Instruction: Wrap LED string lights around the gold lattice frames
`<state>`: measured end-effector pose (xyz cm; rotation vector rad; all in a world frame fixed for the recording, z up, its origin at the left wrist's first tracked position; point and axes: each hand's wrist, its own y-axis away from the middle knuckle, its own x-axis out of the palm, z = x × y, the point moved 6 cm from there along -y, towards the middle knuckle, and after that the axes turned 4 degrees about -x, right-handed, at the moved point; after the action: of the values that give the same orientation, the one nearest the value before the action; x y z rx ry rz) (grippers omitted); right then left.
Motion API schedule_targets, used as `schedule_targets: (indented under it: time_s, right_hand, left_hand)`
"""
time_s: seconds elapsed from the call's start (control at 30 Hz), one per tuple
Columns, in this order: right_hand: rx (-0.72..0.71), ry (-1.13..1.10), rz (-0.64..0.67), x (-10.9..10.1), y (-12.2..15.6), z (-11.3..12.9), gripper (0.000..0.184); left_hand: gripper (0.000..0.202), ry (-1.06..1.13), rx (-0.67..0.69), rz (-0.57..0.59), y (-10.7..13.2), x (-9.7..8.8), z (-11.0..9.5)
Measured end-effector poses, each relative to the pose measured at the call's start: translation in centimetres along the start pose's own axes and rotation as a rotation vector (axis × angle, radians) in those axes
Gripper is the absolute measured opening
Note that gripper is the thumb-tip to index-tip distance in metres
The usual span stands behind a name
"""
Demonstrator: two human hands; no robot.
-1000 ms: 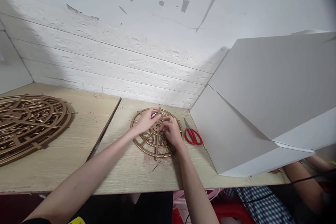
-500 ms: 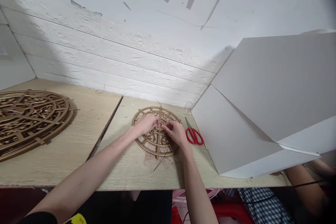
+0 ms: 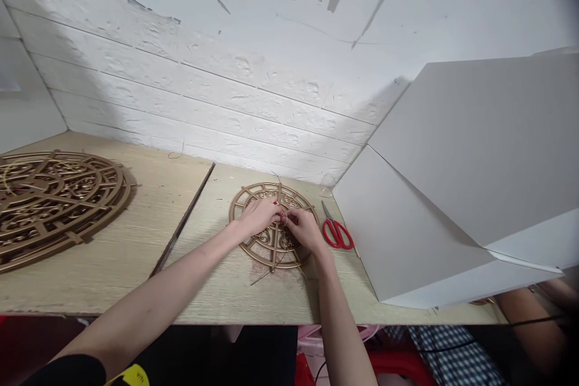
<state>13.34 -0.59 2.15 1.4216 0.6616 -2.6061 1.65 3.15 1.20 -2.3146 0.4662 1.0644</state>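
Note:
A small round gold openwork disc (image 3: 262, 248) lies flat on the wooden tabletop (image 3: 235, 289). Both my hands rest on its centre. My left hand (image 3: 260, 215) is closed in a pinch over the middle of the disc, with a bit of red showing at the fingertips. My right hand (image 3: 305, 228) is also closed in a pinch, close against the left one. Thin dark wire (image 3: 266, 274) runs under the hands, one end trailing toward the table's front edge, another end sticking up behind the fingers. What the fingers pinch is too small to make out clearly.
Red-handled scissors (image 3: 337, 233) lie just right of the disc. A large white folded board (image 3: 452, 193) leans at the right. A stack of bigger gold openwork discs (image 3: 54, 199) sits at the far left. Another person's arm (image 3: 534, 319) shows at the lower right, below the table edge.
My hands have drawn closer together over the disc's centre. The trailing wire end has swung a little to the left. The view has shifted slightly.

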Motion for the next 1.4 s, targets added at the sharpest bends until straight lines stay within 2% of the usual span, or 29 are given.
schedule_targets:
  time_s: [0.17,0.27,0.37,0.5,0.6,0.77,0.97,1.03,1.17,1.3,1.4]
  right_hand:
    - [0.045,-0.114,-0.01,-0.6,0.2,0.2,0.02]
    - [0.034,-0.155,0.009,-0.7,0.3,0.3,0.02]
    - [-0.008,-0.159,0.026,-0.7,0.4,0.3,0.018]
    - [-0.04,-0.158,0.001,-0.7,0.3,-0.3,0.026]
    - [-0.006,-0.107,-0.035,-0.6,0.3,-1.1,0.019]
    - [0.026,-0.053,-0.057,-0.5,0.2,-1.8,0.012]
    - [0.002,-0.121,-0.046,-0.4,0.2,-1.8,0.013]
    - [0.028,-0.183,-0.044,-0.4,0.2,-2.1,0.016]
    - [0.172,-0.322,-0.098,-0.5,0.3,-3.3,0.029]
    - [0.22,-0.305,-0.16,-0.6,0.3,-3.7,0.029]
    - [0.225,-0.282,-0.145,-0.5,0.2,-3.6,0.029]
  left_hand:
    - [0.022,-0.236,0.022,0.08,0.0,-0.1,-0.4]
    - [0.024,-0.291,0.038,0.091,0.0,-0.2,-0.7]
    - [0.022,-0.29,0.047,0.085,0.1,-0.2,-0.9]
    - [0.023,-0.298,0.042,0.088,0.1,-0.2,-0.9]
    - [0.024,-0.302,0.059,0.1,0.0,-0.4,-0.8]
    - [0.022,-0.244,0.143,0.17,0.0,-0.3,-1.1]
    - [0.023,-0.23,0.18,0.241,0.2,-0.1,-1.6]
    - [0.023,-0.237,0.182,0.251,0.2,-0.1,-1.8]
    - [0.021,-0.24,0.212,0.251,0.5,-0.2,-2.4]
    - [0.018,-0.249,0.242,0.263,0.7,0.0,-2.9]
    - [0.017,-0.236,0.258,0.287,0.7,0.2,-3.1]
